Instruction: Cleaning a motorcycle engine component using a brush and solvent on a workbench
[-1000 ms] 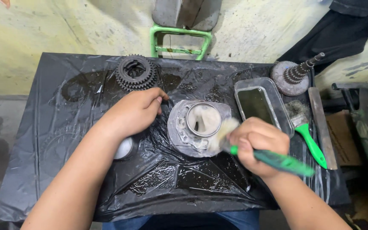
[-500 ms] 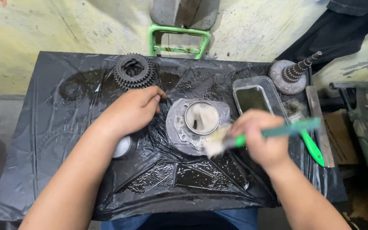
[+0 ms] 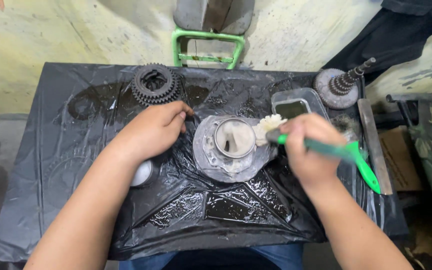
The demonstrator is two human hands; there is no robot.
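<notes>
At the centre of the frame a round metal housing (image 3: 232, 148) lies on black plastic sheeting (image 3: 76, 150). A green-handled brush (image 3: 321, 148) is gripped in the closed right hand (image 3: 310, 150), bristles touching the housing's right edge. The left hand (image 3: 151, 131), fingers loosely curled, is rested just left of it, holding nothing visible.

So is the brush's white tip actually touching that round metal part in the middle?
Touching. The head view shows the brush, held in the right hand, with its pale bristles pressed against the right rim of the round metal part, with no gap between them.
</notes>
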